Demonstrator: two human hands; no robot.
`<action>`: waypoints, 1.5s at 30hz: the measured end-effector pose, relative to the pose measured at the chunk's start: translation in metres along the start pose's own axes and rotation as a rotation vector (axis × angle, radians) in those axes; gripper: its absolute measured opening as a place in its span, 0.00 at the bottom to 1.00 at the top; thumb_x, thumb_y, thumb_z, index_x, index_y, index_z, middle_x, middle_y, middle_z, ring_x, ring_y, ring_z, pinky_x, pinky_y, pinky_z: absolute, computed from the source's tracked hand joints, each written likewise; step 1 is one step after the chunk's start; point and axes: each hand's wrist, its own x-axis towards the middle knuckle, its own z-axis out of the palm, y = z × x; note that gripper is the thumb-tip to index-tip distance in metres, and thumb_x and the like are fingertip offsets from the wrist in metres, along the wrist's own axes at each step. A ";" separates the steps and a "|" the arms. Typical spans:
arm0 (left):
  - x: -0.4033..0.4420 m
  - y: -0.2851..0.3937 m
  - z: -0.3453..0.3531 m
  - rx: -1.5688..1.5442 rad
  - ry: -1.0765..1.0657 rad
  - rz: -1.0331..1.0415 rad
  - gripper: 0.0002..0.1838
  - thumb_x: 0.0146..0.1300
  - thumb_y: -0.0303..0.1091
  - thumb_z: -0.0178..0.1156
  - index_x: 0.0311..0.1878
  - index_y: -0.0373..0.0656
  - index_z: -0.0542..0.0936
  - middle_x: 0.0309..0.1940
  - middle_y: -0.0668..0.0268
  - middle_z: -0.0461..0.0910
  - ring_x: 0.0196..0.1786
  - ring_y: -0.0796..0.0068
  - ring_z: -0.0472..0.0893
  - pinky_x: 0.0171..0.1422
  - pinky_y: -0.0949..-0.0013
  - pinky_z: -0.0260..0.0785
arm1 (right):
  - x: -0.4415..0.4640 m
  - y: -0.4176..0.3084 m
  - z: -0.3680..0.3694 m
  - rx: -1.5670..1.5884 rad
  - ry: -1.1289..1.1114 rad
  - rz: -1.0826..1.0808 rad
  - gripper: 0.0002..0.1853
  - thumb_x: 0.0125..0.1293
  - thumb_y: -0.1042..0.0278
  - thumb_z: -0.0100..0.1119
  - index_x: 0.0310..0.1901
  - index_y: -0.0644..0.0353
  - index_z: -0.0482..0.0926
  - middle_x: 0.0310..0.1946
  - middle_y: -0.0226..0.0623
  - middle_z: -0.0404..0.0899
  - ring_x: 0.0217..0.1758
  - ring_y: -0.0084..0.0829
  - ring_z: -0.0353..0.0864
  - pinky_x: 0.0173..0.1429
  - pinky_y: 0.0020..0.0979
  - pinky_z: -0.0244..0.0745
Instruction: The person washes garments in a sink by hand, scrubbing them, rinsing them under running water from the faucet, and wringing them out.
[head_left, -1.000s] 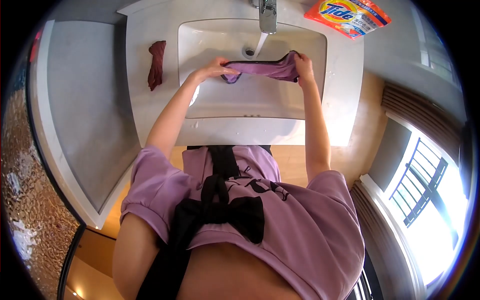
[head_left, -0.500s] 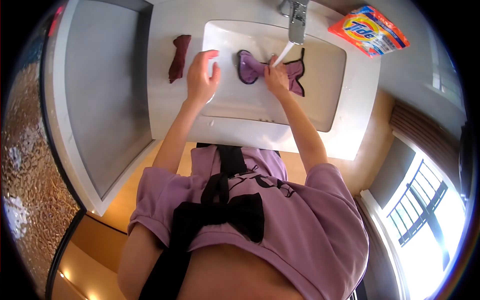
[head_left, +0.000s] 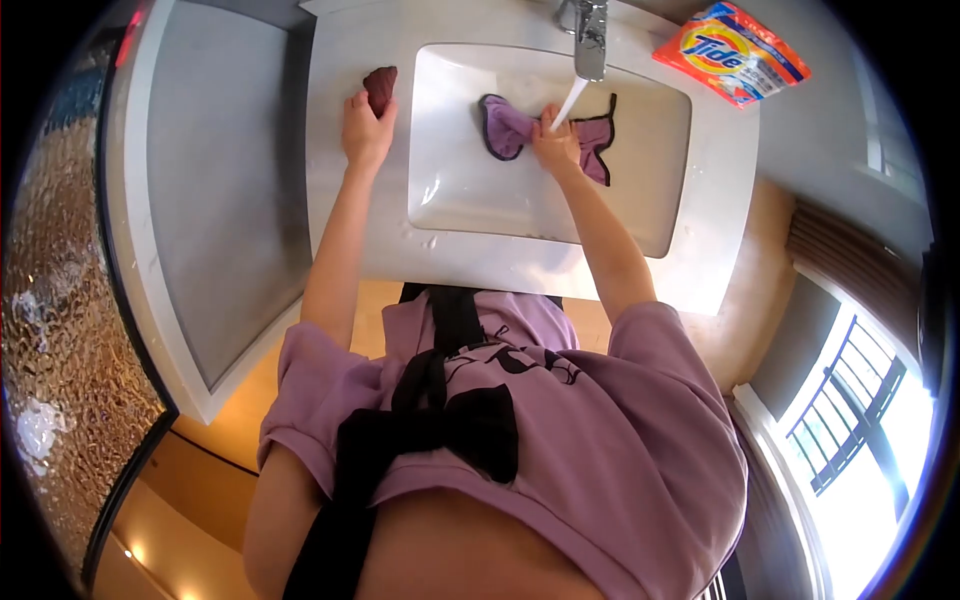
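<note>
On the counter left of the sink, my left hand [head_left: 367,132] is closed round the lower part of a dark red cloth [head_left: 380,88]; the cloth's upper end shows above my fingers. A purple cloth with black edging [head_left: 508,128] lies in the sink [head_left: 450,200]. My right hand [head_left: 556,143] rests on the middle of this cloth, its fingers closed on it. Water runs from the faucet [head_left: 591,45] onto my right hand and the cloth.
An orange Tide packet [head_left: 730,55] lies at the back right of the counter [head_left: 730,200]. At the far left stands a textured glass panel [head_left: 70,300]. A bright window [head_left: 860,420] is at the lower right.
My left hand has let go of the purple cloth and moved left to take hold of the dark red one. The purple cloth has gone down into the sink, under my right hand.
</note>
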 end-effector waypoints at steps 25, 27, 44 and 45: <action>-0.041 0.163 0.102 -1.169 -0.772 -0.133 0.13 0.56 0.32 0.54 0.44 0.42 0.73 0.38 0.70 0.74 0.43 0.82 0.72 0.45 0.71 0.65 | -0.004 -0.005 -0.114 1.646 0.213 0.424 0.19 0.51 0.64 0.67 0.39 0.60 0.67 0.30 0.27 0.70 0.32 0.20 0.69 0.34 0.21 0.67; -0.039 0.161 0.096 -1.205 -0.777 -0.208 0.10 0.56 0.32 0.54 0.41 0.42 0.74 0.36 0.70 0.75 0.42 0.82 0.72 0.43 0.71 0.66 | -0.001 -0.001 -0.106 1.555 0.204 0.360 0.19 0.50 0.64 0.67 0.38 0.60 0.67 0.29 0.27 0.70 0.31 0.20 0.69 0.33 0.21 0.67; -0.011 0.156 0.068 -1.052 -0.920 -0.071 0.11 0.57 0.41 0.56 0.36 0.45 0.71 0.31 0.74 0.71 0.36 0.83 0.68 0.40 0.76 0.59 | 0.016 0.000 -0.142 1.266 0.161 0.007 0.24 0.49 0.69 0.67 0.41 0.62 0.62 0.36 0.34 0.72 0.38 0.23 0.72 0.43 0.25 0.70; -0.010 0.154 0.071 -1.053 -0.870 -0.051 0.09 0.59 0.39 0.54 0.36 0.44 0.70 0.33 0.74 0.71 0.39 0.83 0.68 0.44 0.74 0.61 | 0.013 0.000 -0.152 1.239 0.090 0.025 0.26 0.48 0.73 0.67 0.46 0.61 0.62 0.38 0.36 0.73 0.42 0.24 0.73 0.47 0.26 0.70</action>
